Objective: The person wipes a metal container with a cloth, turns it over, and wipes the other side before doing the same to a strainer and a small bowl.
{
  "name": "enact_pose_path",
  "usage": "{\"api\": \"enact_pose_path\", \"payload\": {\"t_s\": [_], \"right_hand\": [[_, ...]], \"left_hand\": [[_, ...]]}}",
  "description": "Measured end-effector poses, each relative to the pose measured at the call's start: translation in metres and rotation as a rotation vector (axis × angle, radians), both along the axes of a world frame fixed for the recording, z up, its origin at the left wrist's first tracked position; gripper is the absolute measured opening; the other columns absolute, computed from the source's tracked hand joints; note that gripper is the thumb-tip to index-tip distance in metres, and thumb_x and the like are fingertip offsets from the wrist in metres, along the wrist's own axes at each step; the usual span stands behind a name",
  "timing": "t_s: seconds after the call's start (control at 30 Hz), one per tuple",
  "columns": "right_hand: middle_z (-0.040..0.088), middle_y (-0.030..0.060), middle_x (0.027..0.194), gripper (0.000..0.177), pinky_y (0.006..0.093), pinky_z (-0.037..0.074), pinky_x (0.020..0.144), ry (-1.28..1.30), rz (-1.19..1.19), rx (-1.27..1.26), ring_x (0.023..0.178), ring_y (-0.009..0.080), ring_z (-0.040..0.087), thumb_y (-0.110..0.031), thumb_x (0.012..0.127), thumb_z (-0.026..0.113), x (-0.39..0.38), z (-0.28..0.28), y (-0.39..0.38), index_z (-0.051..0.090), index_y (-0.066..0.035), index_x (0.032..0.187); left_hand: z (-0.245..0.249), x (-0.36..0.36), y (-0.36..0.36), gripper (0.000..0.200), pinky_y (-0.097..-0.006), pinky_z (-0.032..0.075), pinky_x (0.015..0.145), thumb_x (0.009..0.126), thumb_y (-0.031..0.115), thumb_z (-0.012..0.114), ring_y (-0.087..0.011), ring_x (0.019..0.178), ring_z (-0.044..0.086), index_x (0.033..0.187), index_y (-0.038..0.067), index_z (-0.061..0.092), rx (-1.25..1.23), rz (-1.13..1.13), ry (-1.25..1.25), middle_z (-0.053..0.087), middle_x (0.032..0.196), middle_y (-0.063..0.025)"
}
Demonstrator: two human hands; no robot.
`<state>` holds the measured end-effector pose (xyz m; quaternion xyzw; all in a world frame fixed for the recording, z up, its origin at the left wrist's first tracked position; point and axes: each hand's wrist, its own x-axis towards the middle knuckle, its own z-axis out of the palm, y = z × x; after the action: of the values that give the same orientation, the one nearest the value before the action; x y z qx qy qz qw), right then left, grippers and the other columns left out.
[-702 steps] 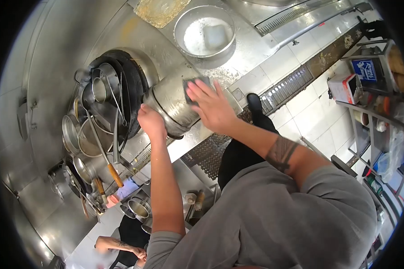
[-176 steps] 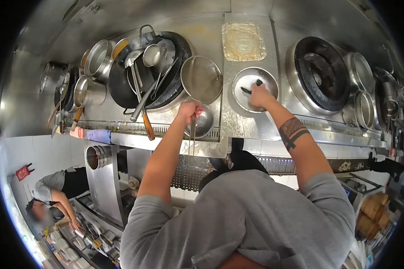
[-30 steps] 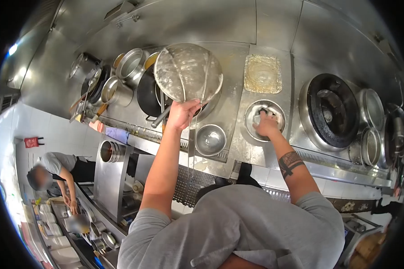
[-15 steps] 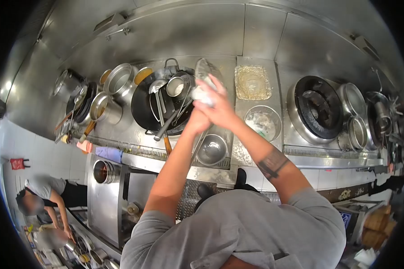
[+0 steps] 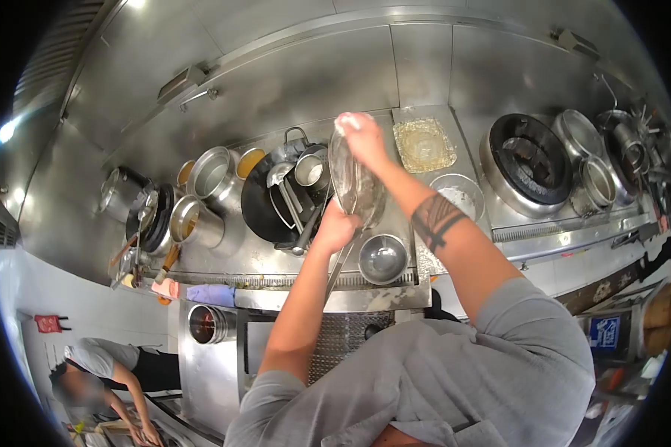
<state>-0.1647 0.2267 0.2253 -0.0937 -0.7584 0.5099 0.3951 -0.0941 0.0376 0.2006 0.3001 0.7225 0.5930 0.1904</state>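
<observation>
A large round metal strainer (image 5: 358, 192) with a long handle stands tilted on edge between my hands, over the counter right of the black wok. My left hand (image 5: 338, 226) is closed round the strainer where its handle begins, and the handle runs down below it toward the counter's front. At the far upper rim my right hand (image 5: 363, 139) presses a white cloth, mostly hidden under the fingers. Just below sits a steel bowl (image 5: 382, 259). The black wok (image 5: 259, 203) beside my left hand holds a ladle, a small pot (image 5: 310, 170) and other tools.
To the left stand steel pots (image 5: 196, 222) and a purple folded cloth (image 5: 210, 295). On the right are a crusted tray (image 5: 425, 144), a bowl with whitish contents (image 5: 458, 195) and a black burner ring (image 5: 530, 160). A co-worker (image 5: 123, 365) bends over at lower left.
My hands were close together and have moved apart. The right one went up to the strainer's far rim with the white cloth; the left is lower, and more of the strainer shows.
</observation>
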Motion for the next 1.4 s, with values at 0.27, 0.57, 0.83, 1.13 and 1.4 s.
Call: {"api": "enact_pose_path", "payload": {"t_s": [0.27, 0.57, 0.83, 1.13, 1.4], "right_hand": [[0.069, 0.0201, 0.120, 0.039, 0.0452, 0.049, 0.106, 0.173, 0.093, 0.279, 0.121, 0.0375, 0.063, -0.025, 0.090, 0.073, 0.064, -0.042, -0.036, 0.069, -0.005, 0.123], [0.075, 0.0189, 0.098, 0.041, 0.0395, 0.054, 0.084, -0.022, -0.073, -0.303, 0.093, 0.0311, 0.072, -0.037, 0.091, 0.075, 0.021, 0.022, 0.060, 0.071, 0.001, 0.108], [0.075, 0.0193, 0.087, 0.046, 0.0401, 0.054, 0.078, -0.134, 0.088, -0.263, 0.085, 0.0325, 0.071, -0.043, 0.090, 0.076, 0.021, 0.045, 0.088, 0.072, 0.002, 0.099], [0.067, 0.0159, 0.109, 0.030, 0.0430, 0.054, 0.089, 0.485, 0.220, 0.130, 0.102, 0.0353, 0.067, -0.022, 0.094, 0.070, 0.019, 0.099, 0.035, 0.060, -0.009, 0.119], [0.067, 0.0192, 0.109, 0.037, 0.0433, 0.052, 0.089, 0.315, 0.098, -0.017, 0.098, 0.0338, 0.067, -0.031, 0.098, 0.069, -0.030, 0.050, 0.061, 0.057, -0.004, 0.120]], "left_hand": [[-0.024, -0.040, -0.010, 0.072, -0.0330, 0.059, 0.074, 0.068, -0.022, 0.056, -0.0248, 0.095, 0.071, 0.136, 0.003, 0.056, 0.501, -0.031, -0.390, 0.069, 0.117, -0.0116], [0.017, -0.020, -0.012, 0.060, -0.0285, 0.051, 0.052, 0.071, -0.017, 0.065, -0.0210, 0.082, 0.070, 0.129, -0.005, 0.060, 0.044, 0.091, -0.396, 0.070, 0.114, -0.0160], [0.044, -0.009, -0.002, 0.049, -0.0429, 0.053, 0.099, 0.091, -0.002, 0.070, -0.0253, 0.116, 0.065, 0.138, 0.001, 0.057, 0.533, -0.045, -0.560, 0.067, 0.128, -0.0115], [0.117, -0.022, 0.036, 0.049, -0.0354, 0.054, 0.088, 0.081, -0.014, 0.065, -0.0185, 0.100, 0.068, 0.127, 0.002, 0.063, 0.252, 0.083, -0.160, 0.071, 0.112, -0.0063], [0.125, -0.031, 0.023, 0.053, -0.0416, 0.056, 0.097, 0.083, -0.015, 0.060, -0.0285, 0.108, 0.068, 0.134, -0.001, 0.055, 0.695, 0.200, -0.100, 0.067, 0.121, -0.0144]]}}
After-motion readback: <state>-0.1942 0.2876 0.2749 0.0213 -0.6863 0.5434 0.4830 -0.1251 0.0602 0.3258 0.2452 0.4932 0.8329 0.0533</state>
